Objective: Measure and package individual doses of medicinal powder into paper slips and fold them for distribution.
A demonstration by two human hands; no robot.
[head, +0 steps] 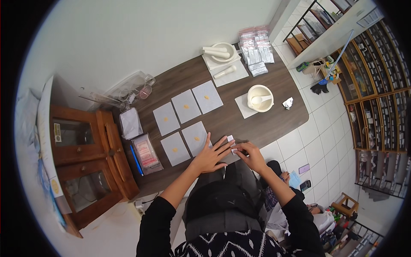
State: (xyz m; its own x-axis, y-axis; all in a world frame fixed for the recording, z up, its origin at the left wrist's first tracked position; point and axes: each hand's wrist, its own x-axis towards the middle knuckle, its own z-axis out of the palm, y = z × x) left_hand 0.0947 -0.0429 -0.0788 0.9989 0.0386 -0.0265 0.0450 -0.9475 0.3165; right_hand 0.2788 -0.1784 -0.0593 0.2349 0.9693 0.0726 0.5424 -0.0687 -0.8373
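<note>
My left hand [212, 155] lies with its fingers spread, its fingertips reaching a small folded white paper [230, 138] near the table's front edge. The fingers of my right hand [249, 152] pinch the paper's nearer end. To the left, several white paper squares [175, 149] each bear a small heap of yellowish powder [196, 138]. Beyond my right hand, a white mortar [270, 96] with a white plastic spoon [260, 99] in it stands on a white paper. Another mortar [231, 54] holds pestles [216, 52] at the back; a further pestle [225, 72] lies on paper.
A crumpled foil piece [288, 103] lies near the table's right end. Zip bags [257, 48] are stacked at the back. Left are a packet [147, 152], a blue pen [136, 160] and a wooden cabinet [80, 151]. Another person [273, 192] sits on the floor at the lower right.
</note>
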